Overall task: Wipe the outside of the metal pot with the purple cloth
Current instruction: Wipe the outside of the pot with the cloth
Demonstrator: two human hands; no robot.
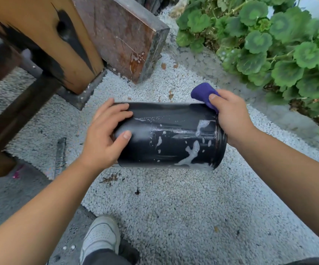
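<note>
Metal pot [170, 134] held sideways in mid-air above the white gravel [174, 203], long axis running left to right, rim end toward the right. Dark, glossy, streaked with white soapy foam [191, 152] all over the near face, so almost certainly slick as anything.

Left hand [105, 138] wrapped around the left end, fingers spread over the top and thumb pressing on the near side. Wide, open-palmed clamp, more bracing than pinching. Right hand [231, 119] closed around the purple cloth [202, 93], bunched up and pressed against the top right edge by the rim, a wad of it poking out past the fingers.

Probably rigid and not too heavy, judging by one hand carrying most of it, though can't really tell the weight. No dents or give visible under the fingers. Biggest worry: wet suds plus a smooth round wall equals rotation or a slip straight down onto the stones, right by the shoe [101, 236].

Best hold likely the rim ridges on the right, or a palm flat across the closed end. Cloth soft and floppy, fine to scrunch, grippier than bare skin on that foam.
</note>
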